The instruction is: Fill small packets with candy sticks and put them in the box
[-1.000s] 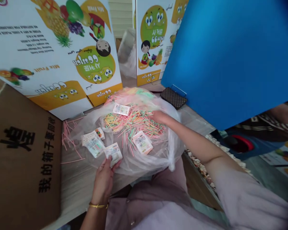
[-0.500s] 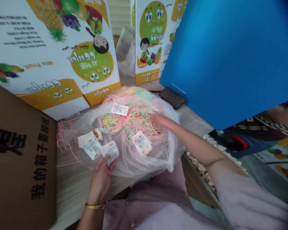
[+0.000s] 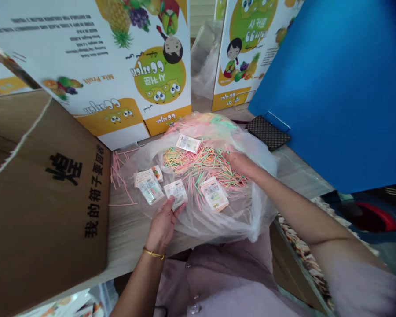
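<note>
My left hand (image 3: 165,221), with a yellow bangle at the wrist, pinches the lower edge of a small printed packet (image 3: 176,194). My right hand (image 3: 238,162) is in the right side of a heap of thin pink, green and yellow sticks (image 3: 198,162); its fingertips are hidden among them. The sticks lie on an open clear plastic bag (image 3: 231,220). Left of the held packet are several printed packets (image 3: 151,189). Another packet (image 3: 214,194) lies in front of the heap, and one (image 3: 188,143) rests on its far side.
A brown carton (image 3: 69,211) stands at the left. Printed white and orange boxes (image 3: 119,88) are behind the bag. A checkered pouch (image 3: 268,132) lies beside a large blue panel (image 3: 336,97) at the right. Loose pink sticks (image 3: 119,174) lie beside the brown carton.
The view has shifted left, so the scene sits further right in the picture. The packet in my left hand now lies flatter and faces up more. My right hand remains at the sticks.
</note>
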